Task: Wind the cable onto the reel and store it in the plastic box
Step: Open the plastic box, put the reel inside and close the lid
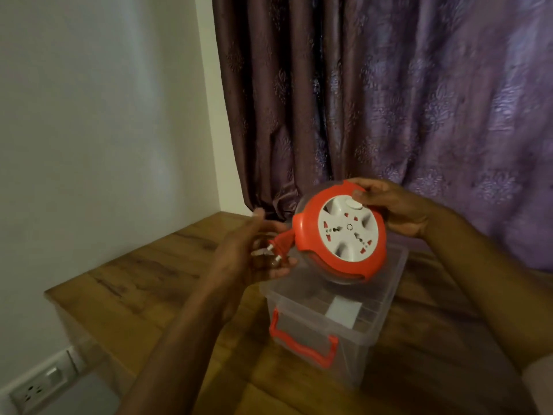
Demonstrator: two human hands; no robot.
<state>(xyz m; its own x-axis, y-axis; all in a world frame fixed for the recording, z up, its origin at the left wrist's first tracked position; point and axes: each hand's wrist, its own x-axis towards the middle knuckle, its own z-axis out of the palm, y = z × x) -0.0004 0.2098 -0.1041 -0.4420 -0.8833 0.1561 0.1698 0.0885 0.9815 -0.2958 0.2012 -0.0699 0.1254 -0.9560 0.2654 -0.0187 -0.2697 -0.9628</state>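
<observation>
The cable reel (344, 232) is a round orange case with a white socket face, held tilted above the plastic box (335, 310). My right hand (395, 208) grips its upper right rim, thumb on the front. The orange plug (276, 250) sticks out of the reel's left side, pins pointing left. My left hand (254, 253) is beside the plug with fingers spread and blurred, palm toward the plug; its lower fingers seem to touch the plug. The clear box stands on the wooden table (143, 277) with an orange latch handle (302, 339) on its near end. No loose cable shows.
A purple patterned curtain (389, 100) hangs right behind the table. A white wall is on the left, with a wall socket plate (39, 387) low at the bottom left. The table's left edge runs diagonally toward me.
</observation>
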